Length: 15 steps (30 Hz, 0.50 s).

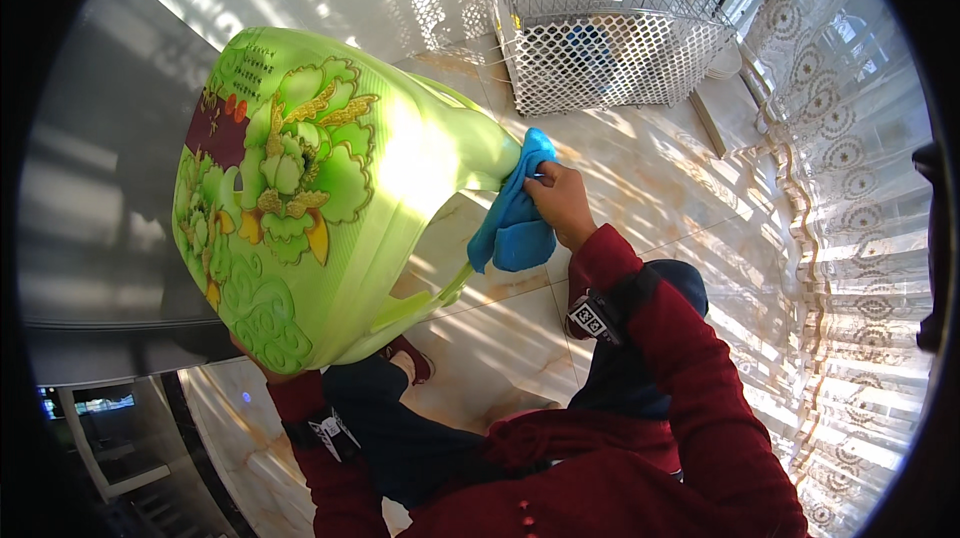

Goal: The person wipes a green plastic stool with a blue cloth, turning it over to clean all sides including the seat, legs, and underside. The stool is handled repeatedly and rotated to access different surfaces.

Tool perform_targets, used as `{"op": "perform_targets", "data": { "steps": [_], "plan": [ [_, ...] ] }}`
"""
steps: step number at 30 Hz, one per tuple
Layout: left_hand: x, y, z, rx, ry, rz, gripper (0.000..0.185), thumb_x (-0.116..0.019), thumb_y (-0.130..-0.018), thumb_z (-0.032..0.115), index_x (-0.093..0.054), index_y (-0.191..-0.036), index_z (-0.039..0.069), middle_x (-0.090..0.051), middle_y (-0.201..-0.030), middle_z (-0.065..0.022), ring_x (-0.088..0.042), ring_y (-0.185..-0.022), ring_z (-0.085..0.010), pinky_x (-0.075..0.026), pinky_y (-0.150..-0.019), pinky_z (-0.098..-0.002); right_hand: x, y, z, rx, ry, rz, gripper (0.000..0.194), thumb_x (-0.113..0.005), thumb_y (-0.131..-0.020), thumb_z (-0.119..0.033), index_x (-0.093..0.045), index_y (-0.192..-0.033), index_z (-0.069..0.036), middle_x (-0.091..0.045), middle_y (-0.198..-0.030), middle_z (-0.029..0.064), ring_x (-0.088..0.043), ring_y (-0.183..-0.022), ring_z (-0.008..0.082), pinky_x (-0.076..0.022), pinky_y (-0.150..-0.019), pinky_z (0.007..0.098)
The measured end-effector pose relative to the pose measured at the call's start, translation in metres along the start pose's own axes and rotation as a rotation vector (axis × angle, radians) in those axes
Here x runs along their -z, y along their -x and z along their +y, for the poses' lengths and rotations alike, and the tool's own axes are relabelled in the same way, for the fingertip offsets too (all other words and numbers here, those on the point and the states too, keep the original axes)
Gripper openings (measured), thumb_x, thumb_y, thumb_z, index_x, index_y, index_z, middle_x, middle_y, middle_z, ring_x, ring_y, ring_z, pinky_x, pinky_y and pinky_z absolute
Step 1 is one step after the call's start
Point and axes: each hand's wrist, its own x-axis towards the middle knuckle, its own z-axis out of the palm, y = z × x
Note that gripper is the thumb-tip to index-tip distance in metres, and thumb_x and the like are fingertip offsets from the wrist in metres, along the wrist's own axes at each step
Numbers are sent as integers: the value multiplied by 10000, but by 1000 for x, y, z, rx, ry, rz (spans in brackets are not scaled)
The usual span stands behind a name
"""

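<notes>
A light green plastic chair [337, 298] with a printed flower pattern is tipped on its side before me, its legs pointing to the right. My right hand [559, 200] pinches a folded blue cloth [517, 227], which lies against the end of one chair leg [491, 152]. At the chair's lower left edge, only a small part of my left hand [262, 365] shows; its fingers are hidden behind the plastic. Strong sunlight washes out part of the chair's surface.
A wire cage [600, 65] with white mesh stands on the marbled tile floor [517, 328] beyond the chair. Sheer patterned curtains [847, 223] hang at the right. A dark glossy surface [97, 223] stands at the left. My knees are on either side below.
</notes>
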Motion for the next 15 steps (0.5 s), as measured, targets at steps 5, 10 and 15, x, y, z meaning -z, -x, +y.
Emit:
{"op": "perform_targets", "data": {
  "steps": [5, 10, 15],
  "plan": [
    [-11, -5, 4, 65, -33, 104, 498, -381, -967, 353, -427, -1322, 7, -496, -1302, -164, -533, -1130, -281, -471, -936, -393, -11, 30, -44, 300, -156, -94, 239, -615, -813, -43, -570, -1032, 42, -665, -879, 141, -617, -768, 149, -485, -690, 294],
    [-15, -6, -6, -10, -351, 121, 449, -388, -973, 273, -429, -1303, -29, -506, -1278, -170, -551, -1098, -256, -483, -907, -376, -8, 47, -74, 674, -39, -232, 321, -630, -826, -41, -568, -1140, -23, -632, -922, 170, -619, -760, 280, -488, -710, 311],
    [-15, -4, -5, -18, -332, 102, 422, -392, -973, 241, -437, -1294, -29, -516, -1261, -159, -557, -1085, -244, -490, -890, -358, -11, 32, -50, 695, 202, -63, 258, -600, -806, 0, -602, -1059, -48, -631, -920, 159, -626, -734, 303, -491, -671, 319]
  ]
}}
